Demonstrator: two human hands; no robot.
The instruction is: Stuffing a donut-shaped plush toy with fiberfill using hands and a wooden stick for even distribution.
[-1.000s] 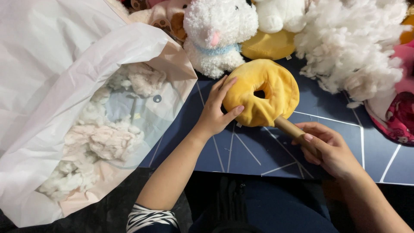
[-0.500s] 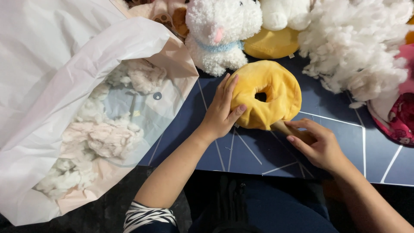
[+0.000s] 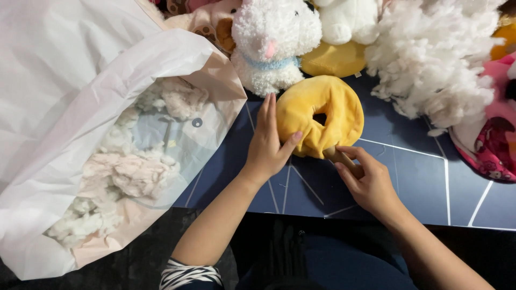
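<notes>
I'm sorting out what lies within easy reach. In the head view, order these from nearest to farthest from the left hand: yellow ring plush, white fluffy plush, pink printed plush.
1. Yellow ring plush: touched by the left hand, on its right.
2. White fluffy plush: just above the fingers.
3. Pink printed plush: at the far right edge.

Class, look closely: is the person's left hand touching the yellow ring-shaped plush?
Touching. The head view shows the left hand pressed flat against the yellow ring-shaped plush, thumb on its lower edge.

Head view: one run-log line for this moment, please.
left hand: steadies yellow ring plush | right hand: grips wooden stick poking into plush | stuffing bag: open, left | surface: dark blue table
</notes>
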